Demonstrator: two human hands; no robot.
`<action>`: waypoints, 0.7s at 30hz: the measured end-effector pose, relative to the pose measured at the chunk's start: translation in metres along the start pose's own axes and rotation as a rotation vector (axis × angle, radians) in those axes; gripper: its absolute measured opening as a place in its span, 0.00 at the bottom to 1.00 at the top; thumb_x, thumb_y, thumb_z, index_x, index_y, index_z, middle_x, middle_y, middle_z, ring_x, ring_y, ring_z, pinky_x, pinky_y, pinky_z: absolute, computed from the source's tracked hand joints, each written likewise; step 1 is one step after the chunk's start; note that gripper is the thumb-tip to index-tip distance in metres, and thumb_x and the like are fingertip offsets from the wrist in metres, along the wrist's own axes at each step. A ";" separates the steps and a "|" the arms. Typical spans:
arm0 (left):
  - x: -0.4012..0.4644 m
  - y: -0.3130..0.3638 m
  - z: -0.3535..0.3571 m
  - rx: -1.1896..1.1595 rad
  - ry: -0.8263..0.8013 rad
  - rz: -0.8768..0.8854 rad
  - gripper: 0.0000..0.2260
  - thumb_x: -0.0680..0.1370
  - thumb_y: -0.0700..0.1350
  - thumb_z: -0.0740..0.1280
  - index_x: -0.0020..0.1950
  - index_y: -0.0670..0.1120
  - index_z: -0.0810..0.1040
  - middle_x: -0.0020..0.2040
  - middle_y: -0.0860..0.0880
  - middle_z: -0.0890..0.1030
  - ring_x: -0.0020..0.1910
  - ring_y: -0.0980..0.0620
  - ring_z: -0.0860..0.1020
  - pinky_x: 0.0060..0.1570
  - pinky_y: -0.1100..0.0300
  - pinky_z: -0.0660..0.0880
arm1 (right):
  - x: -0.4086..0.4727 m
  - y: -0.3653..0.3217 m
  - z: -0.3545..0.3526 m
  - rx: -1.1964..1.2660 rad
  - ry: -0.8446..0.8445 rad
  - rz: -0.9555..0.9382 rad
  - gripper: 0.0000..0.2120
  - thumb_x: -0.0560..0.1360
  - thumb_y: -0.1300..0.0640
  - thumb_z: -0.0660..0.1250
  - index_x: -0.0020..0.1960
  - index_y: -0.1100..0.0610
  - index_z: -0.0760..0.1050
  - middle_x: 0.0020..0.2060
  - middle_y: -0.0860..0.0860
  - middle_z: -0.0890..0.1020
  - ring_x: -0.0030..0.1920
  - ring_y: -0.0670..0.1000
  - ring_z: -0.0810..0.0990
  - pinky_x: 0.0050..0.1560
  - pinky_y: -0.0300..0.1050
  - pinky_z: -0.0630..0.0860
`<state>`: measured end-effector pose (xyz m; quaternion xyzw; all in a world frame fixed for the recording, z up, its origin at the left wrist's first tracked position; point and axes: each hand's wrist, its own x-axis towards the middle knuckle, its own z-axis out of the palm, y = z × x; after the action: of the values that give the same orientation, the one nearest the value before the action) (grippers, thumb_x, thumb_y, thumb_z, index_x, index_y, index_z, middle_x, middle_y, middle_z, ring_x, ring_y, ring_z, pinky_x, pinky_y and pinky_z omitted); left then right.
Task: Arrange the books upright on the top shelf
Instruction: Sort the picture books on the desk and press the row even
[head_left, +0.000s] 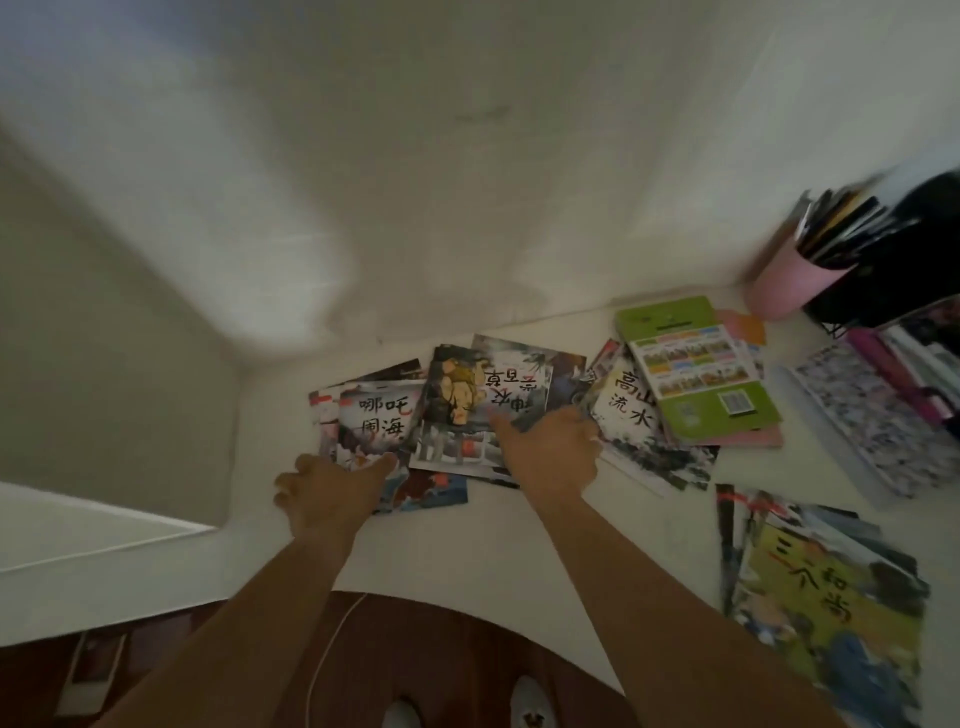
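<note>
Several thin picture books lie flat and fanned out on a white shelf top against the wall. My left hand rests at the near left edge of a book with black brush characters, thumb on its cover. My right hand lies palm down on the overlapping dark-covered books in the middle, fingers spread. More books lie to the right: a black-and-white one under a green-backed book. Another pile with a yellow-green cover sits at the near right.
A pink cup full of pens stands at the back right beside a black wire rack holding upright books. A patterned notebook lies in front of it. The shelf's left end drops off. Dark wooden floor and my shoes are below.
</note>
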<state>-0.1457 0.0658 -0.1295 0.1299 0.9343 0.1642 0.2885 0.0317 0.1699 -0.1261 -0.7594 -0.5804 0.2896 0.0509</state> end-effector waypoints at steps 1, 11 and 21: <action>0.002 0.004 0.003 -0.006 0.012 -0.007 0.47 0.69 0.62 0.79 0.73 0.33 0.63 0.70 0.32 0.67 0.69 0.33 0.68 0.69 0.42 0.70 | 0.000 -0.005 0.003 -0.047 0.031 -0.008 0.47 0.72 0.31 0.69 0.72 0.66 0.59 0.68 0.64 0.68 0.67 0.64 0.70 0.59 0.55 0.76; 0.011 0.035 0.004 -0.537 -0.203 0.096 0.25 0.68 0.57 0.81 0.57 0.44 0.81 0.51 0.45 0.85 0.50 0.42 0.84 0.49 0.48 0.83 | 0.005 0.007 0.016 0.011 -0.095 -0.192 0.42 0.71 0.38 0.75 0.73 0.58 0.60 0.67 0.60 0.68 0.67 0.62 0.69 0.63 0.55 0.74; 0.000 0.017 0.033 -0.578 -0.437 0.155 0.23 0.69 0.40 0.81 0.62 0.47 0.81 0.53 0.47 0.87 0.53 0.44 0.85 0.60 0.42 0.80 | 0.055 0.107 -0.051 -0.344 0.135 -0.407 0.34 0.72 0.37 0.73 0.70 0.57 0.72 0.66 0.56 0.75 0.66 0.61 0.71 0.64 0.55 0.72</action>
<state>-0.1238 0.0894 -0.1487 0.1456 0.7530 0.4113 0.4926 0.1570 0.1987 -0.1485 -0.6421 -0.7570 0.1194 0.0170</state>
